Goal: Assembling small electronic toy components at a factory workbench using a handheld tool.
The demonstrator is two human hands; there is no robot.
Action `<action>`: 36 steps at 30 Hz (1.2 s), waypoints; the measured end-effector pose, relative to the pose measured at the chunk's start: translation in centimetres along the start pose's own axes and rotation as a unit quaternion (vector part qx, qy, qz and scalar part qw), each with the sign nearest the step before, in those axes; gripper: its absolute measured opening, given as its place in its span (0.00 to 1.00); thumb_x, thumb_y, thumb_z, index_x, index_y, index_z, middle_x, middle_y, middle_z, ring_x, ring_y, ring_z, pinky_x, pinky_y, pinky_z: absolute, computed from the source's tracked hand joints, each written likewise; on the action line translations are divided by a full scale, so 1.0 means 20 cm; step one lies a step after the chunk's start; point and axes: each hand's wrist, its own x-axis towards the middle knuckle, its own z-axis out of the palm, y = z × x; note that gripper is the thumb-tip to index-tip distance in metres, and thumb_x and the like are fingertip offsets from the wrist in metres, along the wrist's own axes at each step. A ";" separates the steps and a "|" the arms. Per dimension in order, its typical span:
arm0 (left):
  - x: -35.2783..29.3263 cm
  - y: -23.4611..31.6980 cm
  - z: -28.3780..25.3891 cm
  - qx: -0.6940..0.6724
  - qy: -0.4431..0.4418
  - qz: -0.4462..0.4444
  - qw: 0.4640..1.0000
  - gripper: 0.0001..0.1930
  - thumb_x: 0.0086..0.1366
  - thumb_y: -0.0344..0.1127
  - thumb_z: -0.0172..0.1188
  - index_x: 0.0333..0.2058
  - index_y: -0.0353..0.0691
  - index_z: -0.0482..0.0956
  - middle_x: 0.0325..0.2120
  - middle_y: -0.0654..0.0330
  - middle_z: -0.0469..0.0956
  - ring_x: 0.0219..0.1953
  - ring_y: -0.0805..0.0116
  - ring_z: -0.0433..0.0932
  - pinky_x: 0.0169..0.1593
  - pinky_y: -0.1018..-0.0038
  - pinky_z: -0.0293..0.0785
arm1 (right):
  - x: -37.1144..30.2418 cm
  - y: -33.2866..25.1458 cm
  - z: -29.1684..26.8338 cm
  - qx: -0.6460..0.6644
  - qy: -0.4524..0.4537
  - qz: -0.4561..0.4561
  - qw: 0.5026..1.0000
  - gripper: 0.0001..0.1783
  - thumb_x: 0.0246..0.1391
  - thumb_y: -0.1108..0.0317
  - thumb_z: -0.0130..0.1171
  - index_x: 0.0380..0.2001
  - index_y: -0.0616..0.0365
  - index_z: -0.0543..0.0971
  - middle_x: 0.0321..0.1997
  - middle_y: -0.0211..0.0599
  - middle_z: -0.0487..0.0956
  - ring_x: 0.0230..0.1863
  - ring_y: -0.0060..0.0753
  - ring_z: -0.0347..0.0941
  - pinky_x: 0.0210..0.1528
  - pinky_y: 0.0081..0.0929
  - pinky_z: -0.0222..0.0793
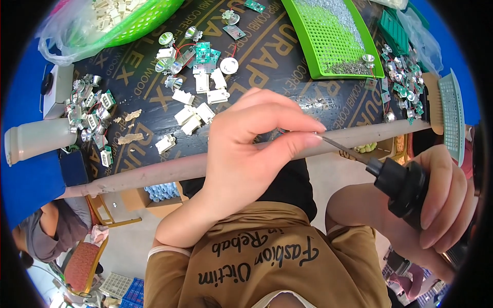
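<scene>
In the middle, my left hand (251, 138) pinches thumb and forefinger together at the tip of a thin metal bit (341, 147). Something tiny may be between those fingertips, too small to make out. At the right, my right hand (444, 200) is wrapped round a black electric screwdriver (403, 185), which points left toward the left hand. Beyond the left hand, several white plastic housings (191, 123) lie loose on the dark table (267, 56). Farther back are green circuit boards (203, 53) wired to silvery reflector cups (229, 65).
A green perforated basket (314, 66) with many small screws stands at the back right. Wired lamp parts lie piled at the left (90, 110) and right (405, 84). A green basket (144, 32) of white housings sits at the back left. A padded edge (138, 177) borders the table.
</scene>
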 end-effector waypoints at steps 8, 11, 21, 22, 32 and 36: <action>-0.01 -0.04 0.04 -0.263 -0.011 -0.064 0.963 0.08 0.42 0.21 0.64 0.26 0.33 0.78 0.25 0.58 0.75 0.31 0.68 0.70 0.36 0.76 0.67 | 0.02 -0.13 -0.01 -0.007 0.036 0.025 0.999 0.23 0.31 0.50 0.69 0.10 0.47 0.65 0.12 0.15 0.70 0.13 0.10 0.68 0.18 0.06 0.65; -0.01 -0.05 0.04 -0.283 -0.013 -0.062 0.957 0.08 0.42 0.22 0.64 0.25 0.34 0.78 0.24 0.58 0.75 0.31 0.67 0.70 0.37 0.75 0.66 | 0.01 -0.13 -0.01 -0.011 0.047 0.017 0.999 0.23 0.31 0.50 0.69 0.10 0.47 0.65 0.12 0.15 0.70 0.13 0.10 0.69 0.18 0.06 0.65; 0.02 -0.02 -0.05 0.051 0.016 -0.005 0.999 0.21 0.36 0.25 0.67 0.35 0.35 0.77 0.34 0.59 0.75 0.36 0.65 0.72 0.42 0.74 0.66 | 0.01 0.15 0.06 0.092 0.056 -0.055 0.993 0.22 0.32 0.51 0.68 0.10 0.47 0.65 0.13 0.15 0.70 0.15 0.10 0.67 0.20 0.07 0.61; 0.01 -0.03 -0.10 0.157 0.005 0.002 0.988 0.20 0.37 0.25 0.66 0.35 0.36 0.77 0.34 0.58 0.75 0.36 0.66 0.72 0.41 0.75 0.67 | 0.03 0.17 0.04 0.086 0.033 -0.029 0.995 0.20 0.33 0.52 0.67 0.11 0.47 0.66 0.14 0.16 0.70 0.16 0.12 0.67 0.21 0.09 0.61; -0.06 -0.14 -0.07 0.330 -0.021 0.019 0.943 0.14 0.41 0.28 0.65 0.31 0.39 0.77 0.29 0.60 0.72 0.31 0.63 0.70 0.32 0.72 0.67 | 0.14 0.19 -0.26 0.040 -0.212 0.213 0.953 0.10 0.45 0.63 0.57 0.18 0.52 0.68 0.22 0.22 0.69 0.25 0.26 0.69 0.35 0.27 0.62; -0.06 -0.15 -0.08 0.330 -0.028 0.012 0.943 0.12 0.42 0.27 0.63 0.30 0.38 0.77 0.27 0.60 0.72 0.30 0.62 0.71 0.32 0.72 0.67 | 0.19 0.20 -0.35 0.025 -0.311 0.300 0.901 0.07 0.50 0.68 0.53 0.21 0.53 0.69 0.25 0.25 0.69 0.28 0.31 0.70 0.41 0.34 0.63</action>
